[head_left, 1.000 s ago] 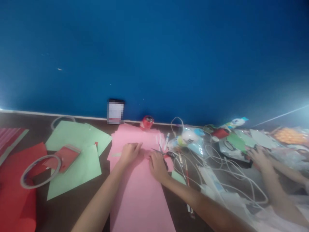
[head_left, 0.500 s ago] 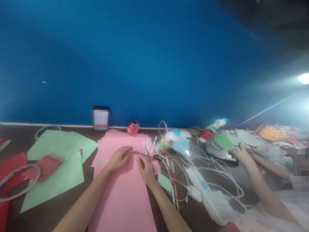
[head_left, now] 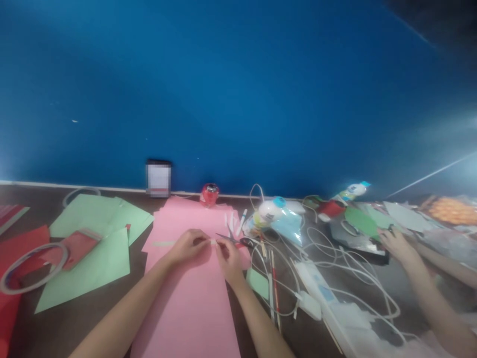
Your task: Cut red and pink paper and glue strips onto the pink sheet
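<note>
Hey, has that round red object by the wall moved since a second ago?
No: against the blue wall, the round red object hasn't visibly shifted either way.

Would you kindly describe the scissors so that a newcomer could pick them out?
Below the blue wall lies pink paper. On its right side, just beyond the right hand, are the scissors, dark-bladed and spread open, unlike the white pieces nearby.

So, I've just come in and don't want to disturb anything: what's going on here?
A person has both hands over pink paper, the left hand and right hand nearly meeting at a small pale piece, too blurred to identify. Open scissors lie beside the right hand. Green sheets lie to the left; another person's hand is off to the right.
</note>
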The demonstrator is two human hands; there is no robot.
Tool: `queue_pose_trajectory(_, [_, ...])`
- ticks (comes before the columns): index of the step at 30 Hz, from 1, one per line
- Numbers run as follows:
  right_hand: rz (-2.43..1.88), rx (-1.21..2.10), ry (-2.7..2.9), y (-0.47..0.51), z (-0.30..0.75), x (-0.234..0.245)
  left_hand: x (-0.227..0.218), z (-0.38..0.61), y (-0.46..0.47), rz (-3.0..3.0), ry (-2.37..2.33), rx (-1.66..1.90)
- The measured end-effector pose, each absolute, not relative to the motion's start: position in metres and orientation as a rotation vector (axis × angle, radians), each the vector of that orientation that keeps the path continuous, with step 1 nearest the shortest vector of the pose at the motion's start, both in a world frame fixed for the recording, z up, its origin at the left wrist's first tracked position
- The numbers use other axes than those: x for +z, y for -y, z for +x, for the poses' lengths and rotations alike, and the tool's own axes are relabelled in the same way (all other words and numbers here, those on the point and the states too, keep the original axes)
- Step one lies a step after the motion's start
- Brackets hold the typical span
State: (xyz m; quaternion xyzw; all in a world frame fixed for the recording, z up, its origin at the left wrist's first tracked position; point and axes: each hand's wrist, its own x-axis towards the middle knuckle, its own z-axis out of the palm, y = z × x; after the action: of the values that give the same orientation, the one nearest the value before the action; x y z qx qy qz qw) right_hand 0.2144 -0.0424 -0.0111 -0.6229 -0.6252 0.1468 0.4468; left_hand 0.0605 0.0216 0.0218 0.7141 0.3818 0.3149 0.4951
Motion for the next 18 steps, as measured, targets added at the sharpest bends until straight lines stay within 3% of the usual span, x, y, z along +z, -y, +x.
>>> queue_pose_trajectory(5, [-1.566,0.061,1.676,0.043,0.229,-0.003,0.018,0.059,-0.019,1.615,-0.936,0.753])
queue_pose_trajectory(9, [-1.944,-0.275,1.633,0.050,0.248,0.010,0.014,0.058,-0.019,1.393,-1.007,0.753])
queue_pose_trajectory(13, [-2.326,-0.131,1.629,0.057,0.262,0.012,0.014,0.054,-0.027,1.410,-0.944,0.859])
queue_pose_trajectory(18, [-2.268,0.079,1.775,0.057,0.275,0.011,0.011,0.054,-0.028,1.412,-0.940,0.880])
